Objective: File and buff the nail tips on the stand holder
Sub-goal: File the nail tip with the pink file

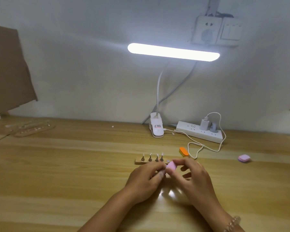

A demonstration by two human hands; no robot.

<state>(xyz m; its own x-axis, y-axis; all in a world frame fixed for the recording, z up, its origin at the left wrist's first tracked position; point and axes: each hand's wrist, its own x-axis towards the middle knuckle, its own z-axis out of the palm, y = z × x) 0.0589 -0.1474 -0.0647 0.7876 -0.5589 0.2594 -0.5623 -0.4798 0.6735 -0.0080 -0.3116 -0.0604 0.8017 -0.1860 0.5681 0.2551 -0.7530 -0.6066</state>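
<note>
Nail tips (pixel 157 155), four in number, were noted upright on metal pegs in the wooden stand holder (pixel 138 161), set on the surface (pixel 74 173) just beyond the hands. They were judged light, thin, springy and easily knocked loose; hold was considered best taken at the peg, not the tip. A pink block (pixel 171 165) was pinched in the grip of the right hand (pixel 193 174). The left hand (pixel 146 178) was curled against the block; what its grip pinched could not be told.

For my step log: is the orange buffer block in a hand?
No, the orange buffer block lies untouched on the wooden table.
</note>
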